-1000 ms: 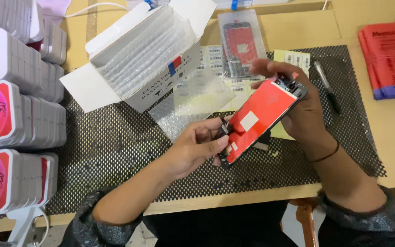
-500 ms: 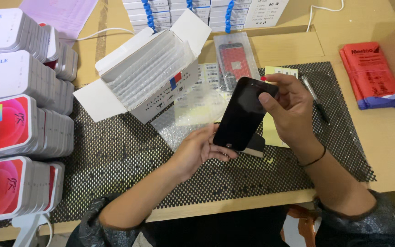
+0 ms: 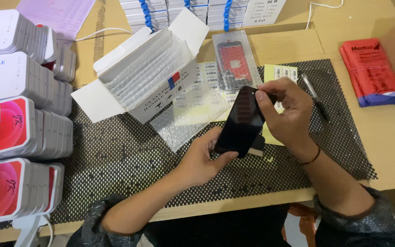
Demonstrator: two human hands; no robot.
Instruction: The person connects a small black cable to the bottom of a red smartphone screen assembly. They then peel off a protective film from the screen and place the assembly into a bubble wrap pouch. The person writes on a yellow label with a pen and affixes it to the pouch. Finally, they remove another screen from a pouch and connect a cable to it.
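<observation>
Phone screen, black glass up, tilted above the mesh mat on the worktop. Gripped at its lower end by the left hand, pinched at its top corner by the right hand. Just behind: bubble-wrap sleeve, open white box.

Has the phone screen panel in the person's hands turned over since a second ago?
Yes. The screen panel now shows its black glass face; earlier its red back faced up. Both hands still hold it over the mesh mat, right of the open white box.
</observation>
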